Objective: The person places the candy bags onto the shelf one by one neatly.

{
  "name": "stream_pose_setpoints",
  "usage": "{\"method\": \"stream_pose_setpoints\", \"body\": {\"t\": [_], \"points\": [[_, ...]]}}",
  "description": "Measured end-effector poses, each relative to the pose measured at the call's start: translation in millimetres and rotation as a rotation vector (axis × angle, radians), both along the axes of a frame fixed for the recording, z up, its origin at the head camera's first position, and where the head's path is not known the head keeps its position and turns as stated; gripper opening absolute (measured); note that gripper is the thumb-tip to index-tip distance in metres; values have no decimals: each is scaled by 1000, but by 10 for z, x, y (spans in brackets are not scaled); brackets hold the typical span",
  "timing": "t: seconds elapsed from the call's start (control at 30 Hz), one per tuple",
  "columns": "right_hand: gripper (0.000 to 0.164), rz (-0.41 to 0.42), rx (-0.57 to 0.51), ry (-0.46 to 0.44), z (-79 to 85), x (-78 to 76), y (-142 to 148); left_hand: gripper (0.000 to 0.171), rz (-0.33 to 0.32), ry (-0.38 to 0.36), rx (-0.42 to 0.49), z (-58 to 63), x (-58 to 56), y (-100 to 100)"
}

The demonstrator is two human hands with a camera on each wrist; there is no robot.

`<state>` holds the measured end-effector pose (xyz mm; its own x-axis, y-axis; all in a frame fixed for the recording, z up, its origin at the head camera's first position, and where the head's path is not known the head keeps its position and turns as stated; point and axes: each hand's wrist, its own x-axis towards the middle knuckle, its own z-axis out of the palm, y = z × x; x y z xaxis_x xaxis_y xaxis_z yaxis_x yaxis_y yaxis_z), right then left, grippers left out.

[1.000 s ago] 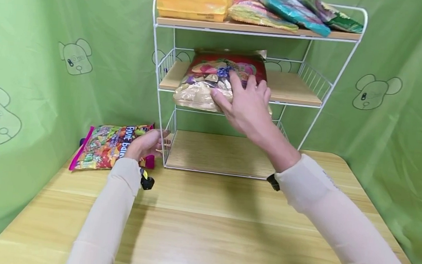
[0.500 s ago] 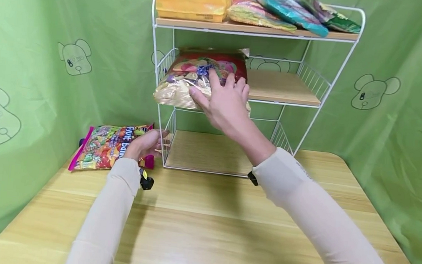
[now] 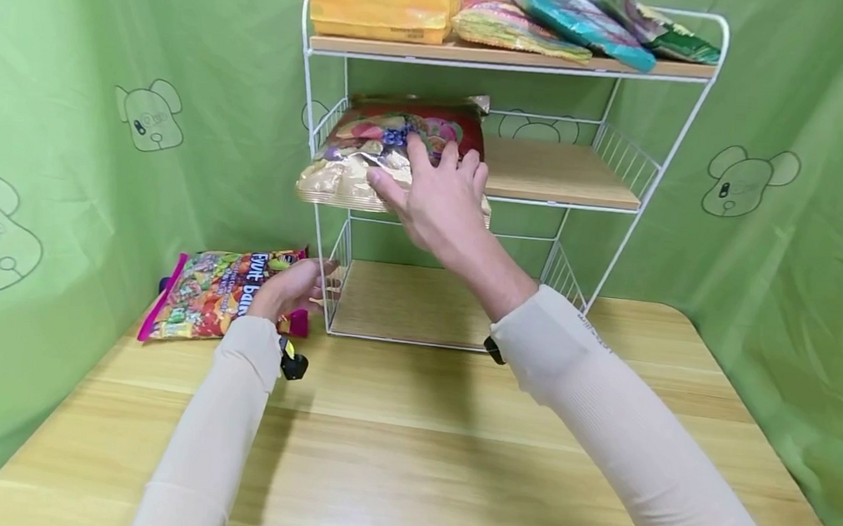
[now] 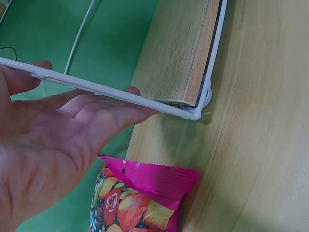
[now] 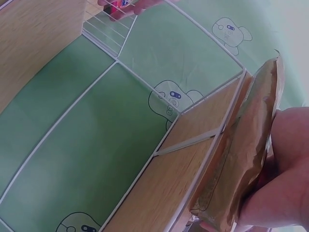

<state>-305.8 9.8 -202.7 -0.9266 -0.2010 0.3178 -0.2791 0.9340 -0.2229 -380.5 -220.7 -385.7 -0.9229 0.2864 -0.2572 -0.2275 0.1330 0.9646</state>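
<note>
On the left of the middle shelf lies a red and gold candy bag (image 3: 349,144), its gold front end overhanging the shelf edge. My right hand (image 3: 445,198) rests on top of it, fingers spread. The right wrist view shows the bag's gold end (image 5: 246,159) from the side, against the hand. My left hand (image 3: 299,286) is at the lower left post of the white rack (image 4: 116,95). Its fingers reach behind the post, fairly straight, and touch it. Under the left wrist lies a Fruit Balls candy bag (image 3: 212,291) with pink ends, partly hidden by the hand.
The top shelf (image 3: 455,52) bears a yellow bag (image 3: 384,5), a multicoloured bag (image 3: 520,31), a teal bag (image 3: 581,22) and a dark green bag (image 3: 649,24). The rack stands on a wooden table (image 3: 392,427). Green curtains (image 3: 805,96) surround it.
My right hand has moved left along the middle shelf, and the red and gold candy bag has slid left with it. My left hand has stayed at the rack post.
</note>
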Motion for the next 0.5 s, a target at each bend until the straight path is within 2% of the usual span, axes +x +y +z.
{"method": "stream_pose_setpoints", "body": {"t": [0.3,0.4,0.5], "points": [[89,8,-14,10,13,4,24,55,7,10,-27,-9,4,0],[94,24,-84,-1,43,17,75,53,5,8,-13,-4,9,12],[97,63,-213,-4,85,31,175,53,3,1,-1,11,15,11]]}}
